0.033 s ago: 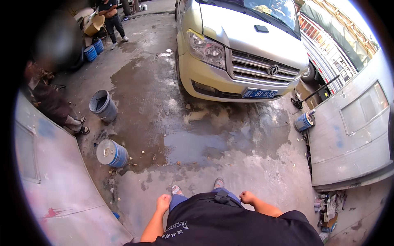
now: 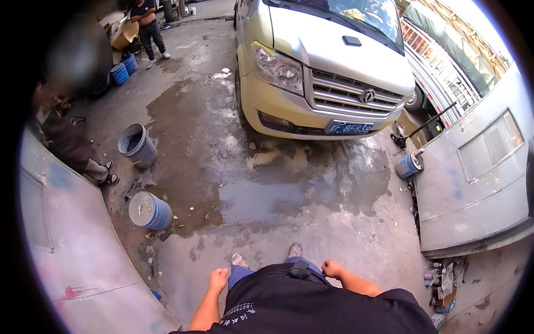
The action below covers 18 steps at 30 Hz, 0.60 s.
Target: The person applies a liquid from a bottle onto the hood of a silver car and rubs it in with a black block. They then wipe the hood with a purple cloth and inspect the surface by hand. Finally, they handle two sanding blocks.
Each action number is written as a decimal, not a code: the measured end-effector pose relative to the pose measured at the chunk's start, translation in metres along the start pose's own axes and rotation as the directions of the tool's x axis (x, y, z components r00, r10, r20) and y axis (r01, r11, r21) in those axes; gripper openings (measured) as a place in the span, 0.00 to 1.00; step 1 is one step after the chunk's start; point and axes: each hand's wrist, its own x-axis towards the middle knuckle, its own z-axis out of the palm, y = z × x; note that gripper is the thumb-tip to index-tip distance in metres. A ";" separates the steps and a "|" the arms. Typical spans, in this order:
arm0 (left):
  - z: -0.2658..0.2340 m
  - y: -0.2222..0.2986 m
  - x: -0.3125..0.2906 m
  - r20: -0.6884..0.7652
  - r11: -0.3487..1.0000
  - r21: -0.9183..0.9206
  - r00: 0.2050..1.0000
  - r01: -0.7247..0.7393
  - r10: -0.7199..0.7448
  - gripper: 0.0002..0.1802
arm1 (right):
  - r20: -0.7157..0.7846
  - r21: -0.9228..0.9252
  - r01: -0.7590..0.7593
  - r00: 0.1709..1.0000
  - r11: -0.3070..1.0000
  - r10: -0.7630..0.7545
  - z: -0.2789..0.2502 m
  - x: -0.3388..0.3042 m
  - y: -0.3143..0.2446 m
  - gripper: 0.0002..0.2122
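My left hand (image 2: 218, 279) hangs beside my left thigh, its fingers curled in, with nothing showing in it. On the other side, my right hand (image 2: 332, 269) is closed in a loose fist by my right hip, and no object shows in it. Both hands are apart from everything around them. Ahead of me stands a pale silver-yellow van (image 2: 334, 67), its front turned toward me, with yellow tape at the headlight's edge. A small dark flat item (image 2: 351, 40) lies on its hood.
A shallow puddle (image 2: 258, 200) covers the concrete before me. To the left stand an open grey bucket (image 2: 146, 151) and a lidded blue-white drum (image 2: 158, 216). Metal doors flank me, left (image 2: 83, 239) and right (image 2: 467, 206). One person (image 2: 149, 28) stands far left; another (image 2: 72, 139) is nearer.
The view has shifted slightly, so the scene sits a little further left. My hands keep the same pose at my sides.
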 end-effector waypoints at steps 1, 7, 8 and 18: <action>-0.009 -0.012 -0.001 0.016 0.993 -0.052 0.994 0.108 -0.108 0.10 | -0.046 -0.002 0.024 0.999 1.000 -0.024 0.007 -0.011 -0.028 0.09; -0.035 -0.066 0.010 -0.018 0.989 0.013 0.989 0.150 -0.150 0.09 | -0.021 0.302 0.180 0.983 0.936 -0.183 -0.003 -0.024 -0.101 0.09; -0.042 -0.060 0.015 0.124 0.970 -0.019 0.963 0.244 -0.240 0.11 | -0.017 0.378 0.159 0.986 0.912 -0.165 -0.003 -0.027 -0.103 0.09; -0.022 -0.053 0.051 0.254 0.978 -0.070 0.951 0.197 -0.173 0.15 | 0.048 0.084 -0.184 0.982 0.979 0.181 0.010 -0.082 -0.109 0.13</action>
